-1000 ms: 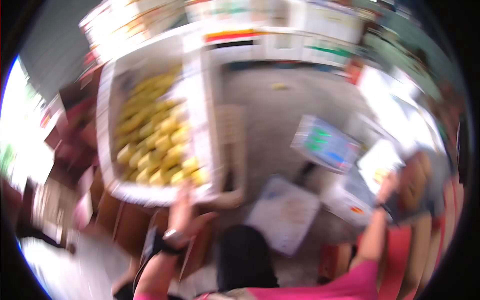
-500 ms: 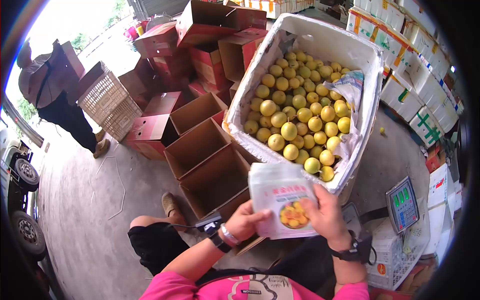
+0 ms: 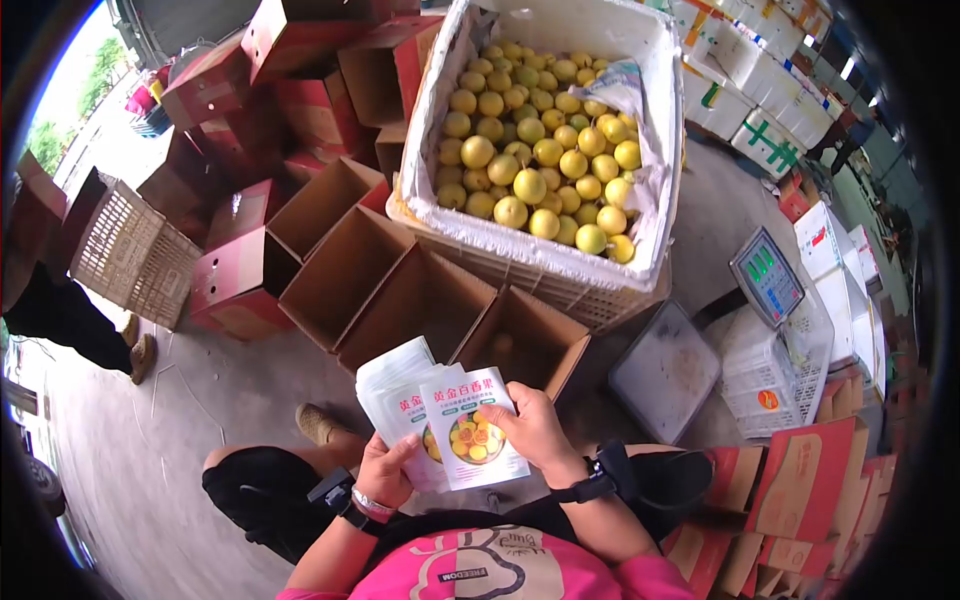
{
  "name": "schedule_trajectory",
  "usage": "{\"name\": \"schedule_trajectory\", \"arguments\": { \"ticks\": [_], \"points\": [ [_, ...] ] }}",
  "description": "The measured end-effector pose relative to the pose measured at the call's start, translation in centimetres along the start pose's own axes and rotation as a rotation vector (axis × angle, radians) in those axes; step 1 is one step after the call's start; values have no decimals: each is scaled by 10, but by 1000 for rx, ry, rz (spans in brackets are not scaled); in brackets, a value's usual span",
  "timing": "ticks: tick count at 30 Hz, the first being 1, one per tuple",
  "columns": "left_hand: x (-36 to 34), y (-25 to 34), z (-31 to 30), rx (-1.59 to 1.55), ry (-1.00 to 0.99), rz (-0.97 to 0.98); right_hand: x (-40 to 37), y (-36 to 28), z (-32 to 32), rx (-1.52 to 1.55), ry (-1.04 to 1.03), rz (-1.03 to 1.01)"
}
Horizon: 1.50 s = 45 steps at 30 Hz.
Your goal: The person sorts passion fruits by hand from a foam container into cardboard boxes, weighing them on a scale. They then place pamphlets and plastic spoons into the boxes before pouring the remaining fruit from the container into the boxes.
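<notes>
My left hand [image 3: 388,472] grips a fanned stack of white printed leaflets [image 3: 393,378] over my lap, the thumb lying across the front. Between thumb and fingers, my right hand [image 3: 540,432] pinches a single leaflet [image 3: 482,395], which overlaps the stack's right side. Pink Chinese characters and a picture of yellow fruit in a bowl are printed on it. Just beyond the leaflets stand open cardboard boxes [image 3: 430,305]. Past these, a white foam box [image 3: 530,230] holds many yellow passion fruits [image 3: 529,186] and a crumpled plastic sheet [image 3: 618,90].
At right, a platform scale [image 3: 665,370] has a lit display [image 3: 768,276] beside a white crate [image 3: 765,385]. Folded red-brown cartons [image 3: 805,480] lie lower right. Foam boxes [image 3: 730,50] are stacked behind. A person [image 3: 65,320] stands at left near a beige crate [image 3: 138,255].
The view has shifted, showing more floor and boxes on the right. Both hands now appear farther left, and one leaflet is drawn partly off the stack by my right hand.
</notes>
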State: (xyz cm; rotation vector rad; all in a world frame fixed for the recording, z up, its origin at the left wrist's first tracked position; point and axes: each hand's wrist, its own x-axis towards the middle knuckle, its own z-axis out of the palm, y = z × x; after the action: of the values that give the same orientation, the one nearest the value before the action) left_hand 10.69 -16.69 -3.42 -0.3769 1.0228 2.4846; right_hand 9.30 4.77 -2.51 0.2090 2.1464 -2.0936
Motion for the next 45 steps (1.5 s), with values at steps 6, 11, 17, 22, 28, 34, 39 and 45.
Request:
{"name": "schedule_trajectory", "arguments": {
  "ticks": [6, 11, 17, 22, 28, 34, 39, 45],
  "points": [
    [-11, 5, -45, 15, 37, -63, -16, 21, 33, -122, 219, -158],
    [-6, 33, -66, 19, -9, -37, 17, 37, 4, -1185, 663, -115],
    [2, 63, -78, -46, -25, -6, 21, 8, 96, -251, 16, -150],
    [13, 85, -93, -20, -1, -26, 36, -5, 127, -252, -40, -59],
    [27, 97, -112, -3, 74, 9, 68, 15, 134, -123, 14, -131],
    [52, 116, -128, -55, 124, 62, 133, 21, 100, -1237, 553, -423],
    [65, 139, -122, -29, 77, 51, 128, 8, 164, -263, -179, 64],
    [69, 176, -136, 57, 69, 97, 130, -6, 197, -268, -26, -140]
  ]
}}
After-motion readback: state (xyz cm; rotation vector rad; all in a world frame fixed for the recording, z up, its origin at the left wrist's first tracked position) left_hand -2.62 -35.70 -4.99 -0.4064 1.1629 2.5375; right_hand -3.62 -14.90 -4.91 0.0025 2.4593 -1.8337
